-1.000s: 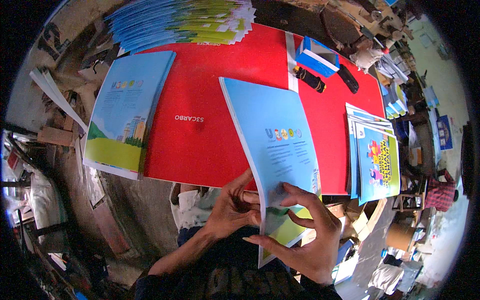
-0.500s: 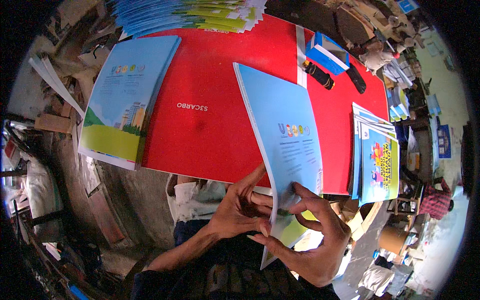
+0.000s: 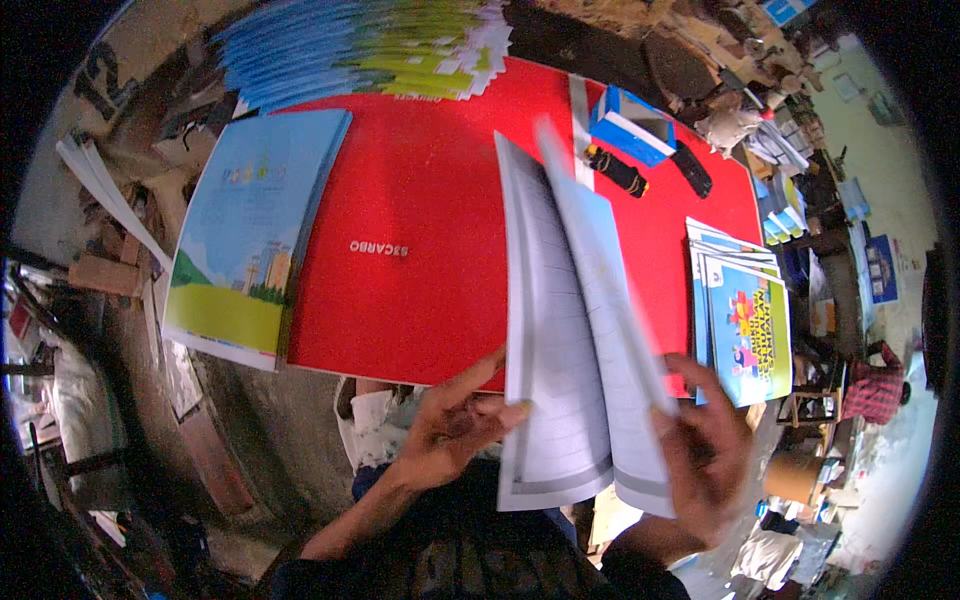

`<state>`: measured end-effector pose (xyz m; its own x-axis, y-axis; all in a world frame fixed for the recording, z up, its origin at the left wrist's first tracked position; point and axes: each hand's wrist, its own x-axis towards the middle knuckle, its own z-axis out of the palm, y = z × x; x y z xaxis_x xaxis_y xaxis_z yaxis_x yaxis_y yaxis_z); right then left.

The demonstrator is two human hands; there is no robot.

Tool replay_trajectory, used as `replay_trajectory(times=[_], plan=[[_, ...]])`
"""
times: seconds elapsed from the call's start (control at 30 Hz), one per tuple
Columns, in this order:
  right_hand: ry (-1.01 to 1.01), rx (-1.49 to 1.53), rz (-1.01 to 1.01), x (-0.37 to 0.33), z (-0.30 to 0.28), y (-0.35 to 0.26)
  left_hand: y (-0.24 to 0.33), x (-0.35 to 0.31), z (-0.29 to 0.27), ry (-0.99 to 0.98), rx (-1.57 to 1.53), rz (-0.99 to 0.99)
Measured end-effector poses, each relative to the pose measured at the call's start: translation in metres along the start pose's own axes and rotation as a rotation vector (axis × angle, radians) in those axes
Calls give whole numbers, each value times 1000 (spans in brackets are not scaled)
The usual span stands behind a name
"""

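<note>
A booklet (image 3: 556, 350) with ruled white pages stands spread open between my hands, over the near edge of the red tabletop (image 3: 420, 310). My left hand (image 3: 455, 430) is closed on its left part, thumb against the page. Gripping the right part by its outer edge is my right hand (image 3: 708, 450), slightly blurred by motion. To the left lies a stack of blue and green booklets (image 3: 235, 240), back covers up. Several booklets with a colourful cover (image 3: 745, 325) lie in a loose pile at the right.
A wide fanned heap of blue and green printed sheets (image 3: 360, 50) covers the far left edge. At the far right sit a blue and white box (image 3: 632, 128), a black roll wound with cord (image 3: 616, 170) and a dark oblong object (image 3: 691, 170). A person in red (image 3: 872, 385) is at far right.
The booklet has gone from closed, cover showing, to spread open with its inner pages visible. My right hand has moved right with its part of the pages.
</note>
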<state>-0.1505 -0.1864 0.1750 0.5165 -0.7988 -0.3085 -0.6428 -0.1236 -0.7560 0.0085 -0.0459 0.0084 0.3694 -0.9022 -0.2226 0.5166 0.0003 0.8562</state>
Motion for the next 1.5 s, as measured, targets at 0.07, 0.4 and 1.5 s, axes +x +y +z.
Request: replay_trajectory(times=[0.07, 0.4, 1.5], plan=[[163, 143, -217, 4, -18, 14, 27, -10, -14, 141, 95, 89], [166, 271, -114, 62, -22, 175, 81, -57, -163, 684, 1054, 231], [-392, -256, -860, 187, 69, 44, 23, 99, -56, 255, 1535, 513]])
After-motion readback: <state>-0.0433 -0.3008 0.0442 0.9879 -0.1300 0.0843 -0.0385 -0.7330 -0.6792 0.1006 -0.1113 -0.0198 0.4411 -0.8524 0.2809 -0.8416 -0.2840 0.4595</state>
